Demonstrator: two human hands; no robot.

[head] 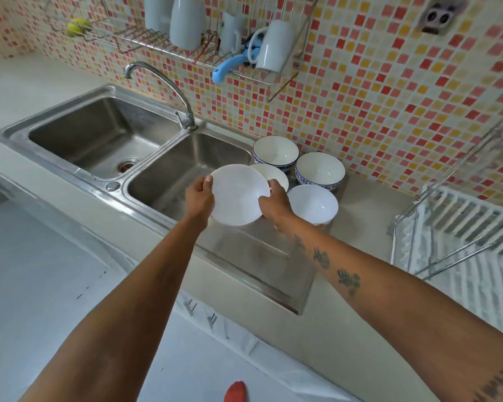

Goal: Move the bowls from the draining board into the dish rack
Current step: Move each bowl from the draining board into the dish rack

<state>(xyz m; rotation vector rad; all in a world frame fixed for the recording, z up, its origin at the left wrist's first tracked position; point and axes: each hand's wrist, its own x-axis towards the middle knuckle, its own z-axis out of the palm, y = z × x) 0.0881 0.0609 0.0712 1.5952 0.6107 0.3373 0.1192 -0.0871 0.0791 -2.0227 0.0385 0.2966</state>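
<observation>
The left hand (199, 195) pinched the left rim of a plain white bowl (238, 195), thumb on top, fingers hidden beneath. The right hand (275, 203) clamped the opposite rim, so the bowl hung tilted between both hands above the draining board (262, 256). Four more bowls sat just beyond and right. The dish rack (453, 239) lay well to the right, nearer the right hand, so the carry would go rightward.

Bright even daylight, soft shadows, wide-angle bending at edges, blurred right side
</observation>
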